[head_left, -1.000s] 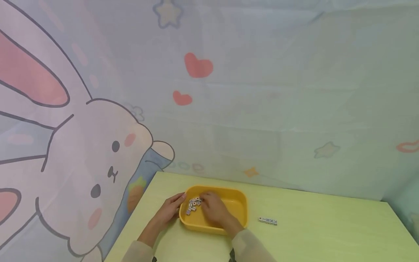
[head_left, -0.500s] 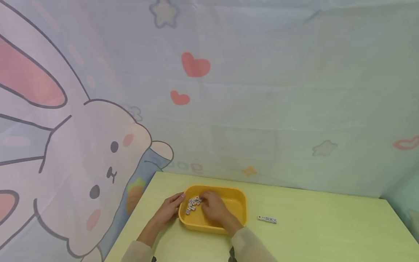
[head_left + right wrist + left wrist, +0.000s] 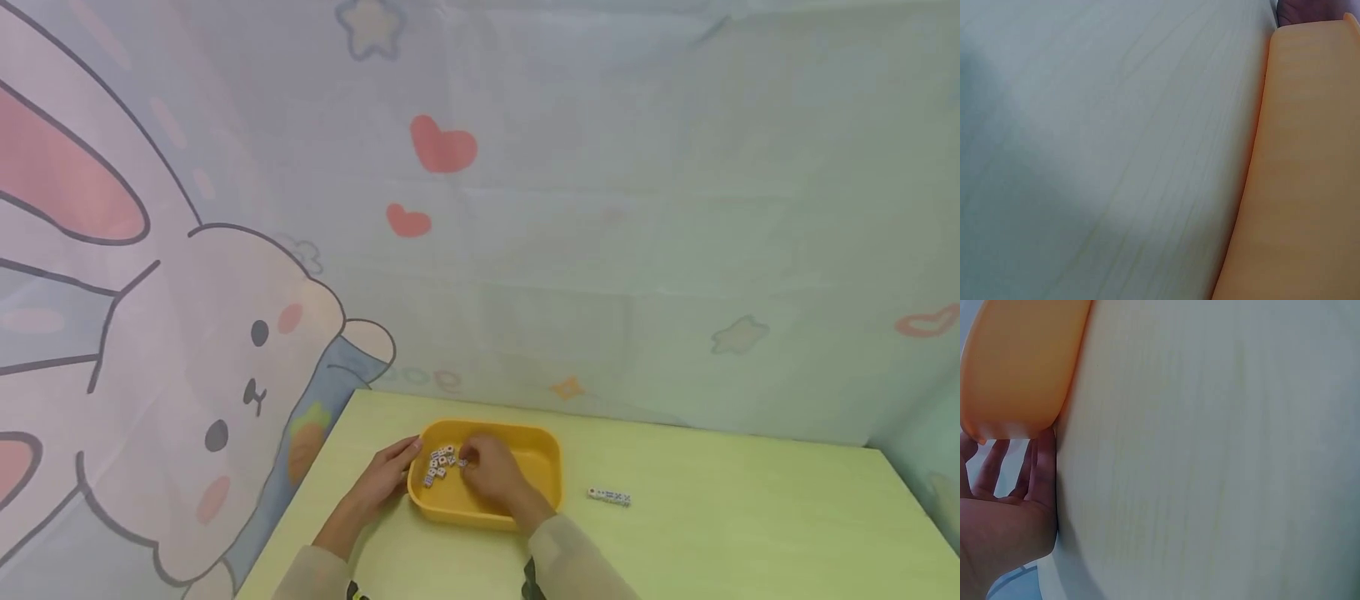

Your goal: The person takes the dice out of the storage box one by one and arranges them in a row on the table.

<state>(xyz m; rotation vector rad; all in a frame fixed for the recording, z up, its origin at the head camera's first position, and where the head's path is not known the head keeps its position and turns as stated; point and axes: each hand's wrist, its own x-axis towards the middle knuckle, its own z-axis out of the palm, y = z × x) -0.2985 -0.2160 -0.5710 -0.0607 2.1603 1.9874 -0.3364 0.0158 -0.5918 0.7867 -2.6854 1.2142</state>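
Observation:
A yellow plastic tray [image 3: 525, 525] rests on the table, with several small white dice [image 3: 441, 472] gathered at its left end. My left hand [image 3: 384, 477] holds the tray's left end, thumb at the rim and fingers against the outer wall; the left wrist view shows this left hand [image 3: 1013, 512] below the orange-looking tray wall [image 3: 1022, 369]. Inside the tray, my right hand [image 3: 492, 473] pinches a die [image 3: 462, 462] at its fingertips, just right of the others. The right wrist view mostly shows the tray's outer side [image 3: 1304, 162]; the right fingers are out of sight there.
To the right of the tray, a short row of dice [image 3: 609, 497] lies end to end on the pale green table [image 3: 735, 517]. A fabric backdrop [image 3: 600, 208] with a cartoon rabbit hangs behind the table's far edge.
My right fingertips have drawn slightly away from the pile, and a die now shows at them, apart from the rest. The left hand stays at the tray's end. The head view has shifted a little.

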